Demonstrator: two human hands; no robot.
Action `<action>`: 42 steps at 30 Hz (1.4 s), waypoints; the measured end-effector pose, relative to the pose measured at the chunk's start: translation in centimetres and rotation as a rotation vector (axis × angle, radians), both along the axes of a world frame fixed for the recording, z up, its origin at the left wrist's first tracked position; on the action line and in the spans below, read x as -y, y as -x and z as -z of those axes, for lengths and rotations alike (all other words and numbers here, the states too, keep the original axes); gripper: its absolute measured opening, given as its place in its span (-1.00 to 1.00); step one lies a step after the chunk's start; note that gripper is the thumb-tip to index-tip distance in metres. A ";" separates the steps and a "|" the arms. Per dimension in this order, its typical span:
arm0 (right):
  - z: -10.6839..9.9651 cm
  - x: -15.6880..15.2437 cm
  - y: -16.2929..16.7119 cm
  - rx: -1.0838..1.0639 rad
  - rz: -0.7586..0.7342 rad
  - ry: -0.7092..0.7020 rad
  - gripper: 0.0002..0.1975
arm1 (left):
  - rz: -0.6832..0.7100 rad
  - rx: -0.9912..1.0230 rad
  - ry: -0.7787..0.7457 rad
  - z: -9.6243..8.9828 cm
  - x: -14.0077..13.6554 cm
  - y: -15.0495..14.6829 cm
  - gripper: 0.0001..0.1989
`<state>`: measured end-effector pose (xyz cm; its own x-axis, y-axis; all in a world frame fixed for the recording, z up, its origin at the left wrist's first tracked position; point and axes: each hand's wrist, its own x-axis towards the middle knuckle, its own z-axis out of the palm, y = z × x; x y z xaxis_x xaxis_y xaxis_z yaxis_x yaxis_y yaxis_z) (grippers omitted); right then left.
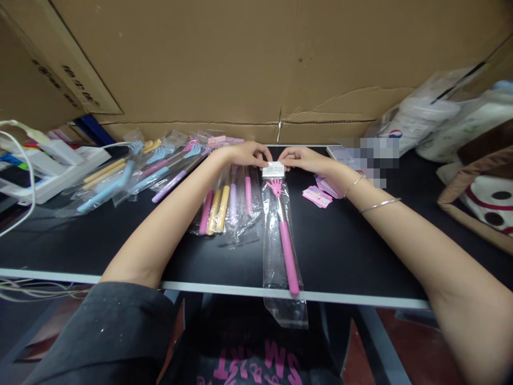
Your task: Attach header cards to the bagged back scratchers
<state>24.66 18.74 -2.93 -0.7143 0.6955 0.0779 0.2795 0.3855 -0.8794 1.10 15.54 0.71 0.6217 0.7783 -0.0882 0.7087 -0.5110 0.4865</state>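
Note:
A pink back scratcher (288, 251) in a clear plastic bag lies in front of me, its hand-shaped end away from me and the bag's lower end over the table edge. At the top of the bag is a small white printed card (273, 169). My left hand (252, 155) pinches the card's left corner. My right hand (298, 159) pinches its right corner. Near my right wrist lies a small stack of pink and purple cards (317, 196). Several bagged back scratchers (220, 208) with pink, yellow and purple handles lie beside my left forearm.
More bagged back scratchers (148, 171) lie at the left, near a white power strip (60, 168) with cables. At the right are a phone-like flat object (344, 156), a bagged cup (420, 120) and a brown-handled bag (489, 198). Cardboard (240, 64) walls the back.

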 end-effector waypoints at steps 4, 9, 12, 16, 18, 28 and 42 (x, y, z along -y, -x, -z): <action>-0.4 0.3 -0.1 0.016 -0.020 0.017 -0.86 | 0.028 0.001 0.028 0.4 -0.4 0.1 -0.54; -0.7 0.6 -0.2 0.017 -0.038 0.022 -0.86 | 0.021 0.002 0.088 0.4 -0.2 0.1 -0.49; -0.7 0.7 -0.1 0.009 -0.033 0.030 -0.89 | 0.034 0.008 0.080 0.3 -0.1 0.1 -0.51; -0.8 0.8 -0.1 0.005 -0.014 0.044 -0.93 | 0.061 0.020 0.076 0.2 -0.1 0.2 -0.53; -0.8 0.8 -0.1 0.002 -0.012 0.047 -0.95 | 0.055 0.020 0.088 0.2 -0.1 0.2 -0.52; -0.5 0.5 -0.1 -0.026 -0.013 0.039 -0.95 | 0.047 0.019 0.106 0.4 -0.5 0.1 -0.51; -0.1 0.2 0.0 0.006 -0.001 -0.037 -0.95 | 0.044 0.032 0.115 0.7 -0.7 0.3 -0.53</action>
